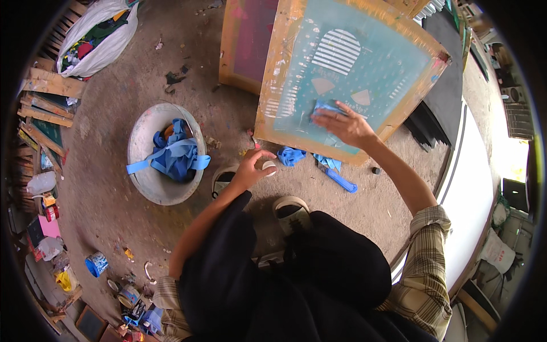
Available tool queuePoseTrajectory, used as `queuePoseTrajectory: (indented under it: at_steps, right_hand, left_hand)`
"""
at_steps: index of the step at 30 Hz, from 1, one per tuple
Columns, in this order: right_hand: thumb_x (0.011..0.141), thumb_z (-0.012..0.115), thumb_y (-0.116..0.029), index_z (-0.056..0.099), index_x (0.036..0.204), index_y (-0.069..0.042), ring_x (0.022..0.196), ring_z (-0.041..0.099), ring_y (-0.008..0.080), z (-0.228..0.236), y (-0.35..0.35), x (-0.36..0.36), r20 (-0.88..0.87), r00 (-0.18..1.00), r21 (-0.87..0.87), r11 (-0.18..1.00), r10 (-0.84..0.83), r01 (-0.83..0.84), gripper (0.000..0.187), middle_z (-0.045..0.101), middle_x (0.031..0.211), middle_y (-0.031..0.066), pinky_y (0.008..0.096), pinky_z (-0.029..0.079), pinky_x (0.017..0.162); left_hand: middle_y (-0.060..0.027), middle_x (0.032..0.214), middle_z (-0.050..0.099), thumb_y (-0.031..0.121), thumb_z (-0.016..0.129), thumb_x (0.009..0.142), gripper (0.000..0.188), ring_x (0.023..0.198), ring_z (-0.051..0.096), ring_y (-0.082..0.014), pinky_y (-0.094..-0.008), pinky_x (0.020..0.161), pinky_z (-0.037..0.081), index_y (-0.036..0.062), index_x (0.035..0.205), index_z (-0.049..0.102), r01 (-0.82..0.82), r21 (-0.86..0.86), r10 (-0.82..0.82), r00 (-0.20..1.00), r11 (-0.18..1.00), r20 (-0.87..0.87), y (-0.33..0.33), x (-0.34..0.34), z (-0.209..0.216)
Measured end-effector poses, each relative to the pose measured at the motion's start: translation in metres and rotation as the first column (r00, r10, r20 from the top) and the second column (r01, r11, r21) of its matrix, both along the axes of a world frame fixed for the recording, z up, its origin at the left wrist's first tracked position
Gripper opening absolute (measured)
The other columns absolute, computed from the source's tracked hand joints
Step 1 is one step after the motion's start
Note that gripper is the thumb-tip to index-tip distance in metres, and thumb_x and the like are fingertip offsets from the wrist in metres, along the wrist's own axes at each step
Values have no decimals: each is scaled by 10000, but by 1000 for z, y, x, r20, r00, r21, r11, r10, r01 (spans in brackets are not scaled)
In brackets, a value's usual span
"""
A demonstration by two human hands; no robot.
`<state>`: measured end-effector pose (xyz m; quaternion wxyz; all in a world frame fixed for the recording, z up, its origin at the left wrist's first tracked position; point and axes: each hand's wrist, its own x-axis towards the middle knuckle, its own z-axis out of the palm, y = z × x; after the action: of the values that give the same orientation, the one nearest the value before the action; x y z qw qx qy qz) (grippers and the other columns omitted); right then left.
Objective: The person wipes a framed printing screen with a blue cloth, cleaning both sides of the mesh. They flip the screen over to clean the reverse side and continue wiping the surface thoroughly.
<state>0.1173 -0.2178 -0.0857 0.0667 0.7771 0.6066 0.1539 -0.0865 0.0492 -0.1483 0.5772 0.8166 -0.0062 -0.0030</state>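
A silk-screen printing frame (364, 62) with a teal mesh and taped yellowish wooden edges leans in front of me, tilted. My right hand (347, 126) presses a folded blue cloth (323, 108) against the lower part of its mesh. Pale striped and wedge-shaped patterns show on the mesh. Near the frame's lower left corner, my left hand (250, 171) curls its fingers around a small white round container (269, 167); its body is mostly hidden. Below the frame lie a crumpled blue cloth (291, 156) and a blue-handled tool (340, 179) beside another blue cloth.
A pale bucket (137, 182) with blue fabric strips stands on the floor to the left. Behind the frame leans a second, purple-meshed screen (242, 45). Scrap wood (51, 85), a white sack (122, 37) and a blue-white can (97, 264) line the left. A white panel (470, 188) lies right.
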Motion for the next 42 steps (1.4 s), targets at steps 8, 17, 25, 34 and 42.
queuePoseTrajectory:
  at_steps: [8,17,25,34,42]
  right_hand:
    - [811,573,-133,471,1342,-199,1369,287,127,-6,-22,1,26,999,-40,999,-22,23,545,360,1464,-38,413,226,1144]
    - [856,597,-177,511,1306,-228,1356,307,135,4,-15,-8,-120,988,77,991,-98,107,461,413,1426,-45,491,273,1115]
    - [829,571,-139,499,1310,-231,1357,292,91,7,-25,-13,-165,985,5,999,-42,43,495,366,1449,-106,534,250,1115]
    - [815,601,-144,522,1278,-297,1380,240,91,-11,-26,-22,-97,959,96,957,-266,275,493,313,1478,-104,558,193,1133]
    - [844,573,-198,449,1346,-256,1391,213,115,-9,-15,-46,-52,975,-123,971,-215,207,521,316,1477,-90,498,196,1152]
  left_hand:
    - [-75,1052,600,308,697,796,318,1089,491,-254,-371,978,345,83,1010,632,-64,-73,60,996,995,-61,3,4,-4]
    - [-74,1046,570,272,655,833,305,1041,504,-223,-341,925,370,67,1054,610,-119,-137,114,993,983,-45,11,10,-1]
    - [-69,1049,559,246,632,859,285,1017,493,-209,-329,930,364,67,1079,602,-121,-125,115,992,985,-56,14,6,1]
    - [-54,1004,554,237,636,854,276,989,491,-202,-327,905,369,65,1068,607,-139,-137,131,989,981,-66,7,7,-4]
    - [-55,1025,568,254,605,874,261,994,503,-197,-331,896,378,84,1072,607,-160,-128,155,987,979,-53,10,4,-2]
